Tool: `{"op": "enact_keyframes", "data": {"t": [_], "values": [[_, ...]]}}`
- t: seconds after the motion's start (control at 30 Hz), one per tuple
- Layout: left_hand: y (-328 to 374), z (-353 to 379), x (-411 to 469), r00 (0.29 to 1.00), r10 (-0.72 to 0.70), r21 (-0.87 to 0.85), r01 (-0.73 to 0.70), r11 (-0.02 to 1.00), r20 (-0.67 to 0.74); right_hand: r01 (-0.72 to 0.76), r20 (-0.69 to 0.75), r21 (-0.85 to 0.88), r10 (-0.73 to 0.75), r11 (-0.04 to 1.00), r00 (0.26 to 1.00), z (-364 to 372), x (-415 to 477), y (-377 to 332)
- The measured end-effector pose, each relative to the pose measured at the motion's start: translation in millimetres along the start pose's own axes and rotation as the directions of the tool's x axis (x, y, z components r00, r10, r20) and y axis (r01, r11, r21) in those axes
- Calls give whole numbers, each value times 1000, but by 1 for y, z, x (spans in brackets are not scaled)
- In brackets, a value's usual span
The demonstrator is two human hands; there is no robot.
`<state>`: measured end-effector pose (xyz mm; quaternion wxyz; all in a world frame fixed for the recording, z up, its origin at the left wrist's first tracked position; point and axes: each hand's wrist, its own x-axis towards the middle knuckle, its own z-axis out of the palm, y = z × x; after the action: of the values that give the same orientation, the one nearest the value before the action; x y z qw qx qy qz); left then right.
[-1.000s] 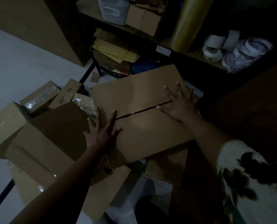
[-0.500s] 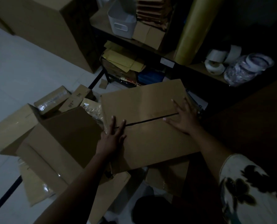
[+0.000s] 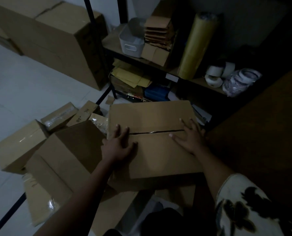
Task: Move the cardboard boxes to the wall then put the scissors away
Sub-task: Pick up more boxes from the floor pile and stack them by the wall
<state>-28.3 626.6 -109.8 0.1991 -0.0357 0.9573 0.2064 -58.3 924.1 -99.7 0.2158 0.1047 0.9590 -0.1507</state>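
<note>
Main box: a closed cardboard box is seen in the middle of the view, its two top flaps meeting along a dark seam; it lies on other flattened cardboard.
Left hand: the left hand is laid flat on the box top near the left end of the seam, fingers straight and spread.
Right hand: the right hand is pressed flat on the top near the right end of the seam, fingers extended; nothing is gripped.
Hands together: they are kept well apart, one at each end of the seam.
Neighbouring boxes: an open box is placed just left of the main box, with smaller taped boxes beside it on the pale floor.
Large box: a tall carton is stood at the upper left.
Shelf: a shelf unit is loaded with a white bin, a yellowish roll and tape rolls.
Scissors: they cannot be made out in the dim view.
</note>
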Motion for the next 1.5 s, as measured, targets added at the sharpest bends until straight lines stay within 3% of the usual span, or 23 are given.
{"op": "enact_keyframes", "data": {"t": [0.13,0.37,0.63,0.83,1.0,1.27,1.5], "values": [[13,-37,-25,994,80,47,-76,996,-79,-5,-101,71,12,997,995,-24,-41,-9],[12,-106,-98,962,145,41,-139,989,-232,10,-244,52,3,999,970,-86,-136,-53],[-24,-196,-167,899,173,81,-153,985,-402,134,-340,38,-113,990,933,-117,-188,-124],[-74,-260,-213,835,59,65,-28,997,-547,293,-403,28,-257,956,878,-129,-214,-211],[-107,-286,-260,780,-92,-1,117,993,-620,436,-368,-9,-409,900,835,-137,-224,-274],[-175,-294,-335,683,-365,-144,359,922,-632,613,-201,-112,-622,782,757,-114,-254,-373],[-240,-291,-380,614,-496,-221,469,855,-614,718,-74,-173,-736,674,673,-70,-279,-440]]}}
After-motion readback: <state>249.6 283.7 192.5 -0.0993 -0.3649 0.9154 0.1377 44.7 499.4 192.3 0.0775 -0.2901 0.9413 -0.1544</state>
